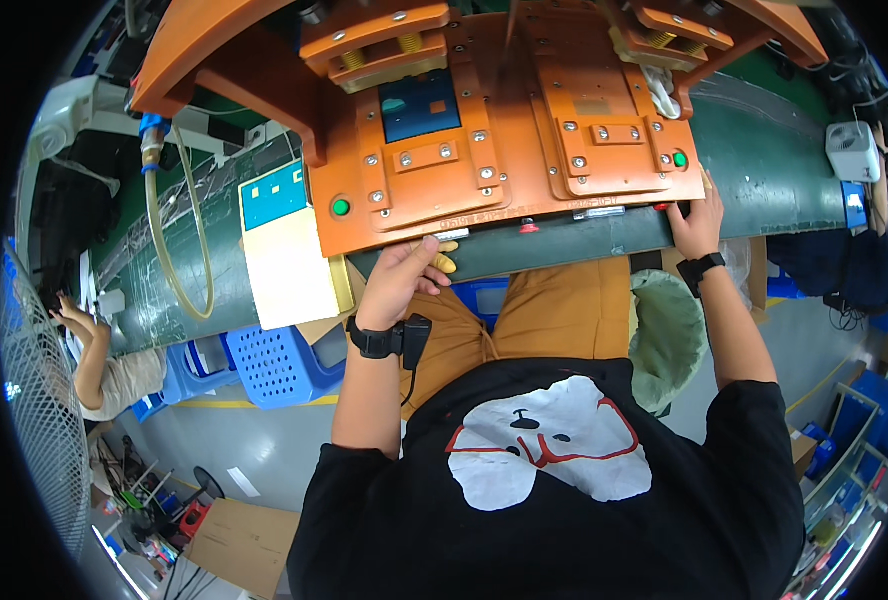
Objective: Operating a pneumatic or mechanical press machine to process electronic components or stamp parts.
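Note:
My left hand (404,278) is at the front edge of the orange press machine (519,190), left of its middle. Yellow finger cots (446,263) cover some of its fingertips; the fingers are loosely bent and apart, with nothing seen in them. At the front right corner of the machine is my right hand (699,222), fingers stretched along the side, thumb beside a red button (661,207) under the edge. A dark blue sheet (421,106) with small patches lies in the machine's left fixture. The right fixture (594,107) shows bare orange plate.
Left of the machine, a stack of cream sheets (289,262) carries a teal patterned sheet (273,196). The machine stands on a green conveyor belt (764,190). A clear hose (154,240) hangs at left. Below are a blue basket (279,368) and a green-lined bin (667,335). Another person's arm (86,350) shows far left.

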A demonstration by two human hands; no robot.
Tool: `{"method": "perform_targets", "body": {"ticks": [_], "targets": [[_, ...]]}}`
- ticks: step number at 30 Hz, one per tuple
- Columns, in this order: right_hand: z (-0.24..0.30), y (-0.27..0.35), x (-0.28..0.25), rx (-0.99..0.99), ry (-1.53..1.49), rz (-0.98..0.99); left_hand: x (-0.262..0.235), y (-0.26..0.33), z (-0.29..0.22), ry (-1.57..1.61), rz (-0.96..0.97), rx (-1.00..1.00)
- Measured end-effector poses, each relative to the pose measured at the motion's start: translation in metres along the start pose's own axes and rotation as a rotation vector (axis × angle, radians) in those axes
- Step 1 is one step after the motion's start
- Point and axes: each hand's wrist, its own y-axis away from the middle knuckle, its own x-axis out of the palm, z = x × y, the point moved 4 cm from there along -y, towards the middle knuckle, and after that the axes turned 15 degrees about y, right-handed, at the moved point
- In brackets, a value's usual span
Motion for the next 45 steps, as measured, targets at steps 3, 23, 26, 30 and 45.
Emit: {"method": "perform_targets", "body": {"ticks": [3, 23, 26, 30, 45], "targets": [[0.002, 0.0, -0.003, 0.01, -0.018, -0.02, -0.001, -0.001, 0.001, -0.011, -0.004, 0.007], [0.002, -0.001, -0.002, 0.007, 0.004, -0.043, -0.012, 0.0, 0.008, 0.079, 0.177, 0.128], [0.004, -0.002, -0.005, -0.015, -0.006, -0.062, -0.017, 0.001, 0.009, 0.043, 0.165, 0.126], [0.003, -0.003, -0.009, 0.008, -0.006, -0.073, -0.019, 0.0, 0.011, 0.006, 0.061, 0.103], [-0.046, -0.098, -0.046, 0.007, -0.249, 0.418, -0.016, 0.002, 0.005, 0.0, 0.08, 0.152]]}}
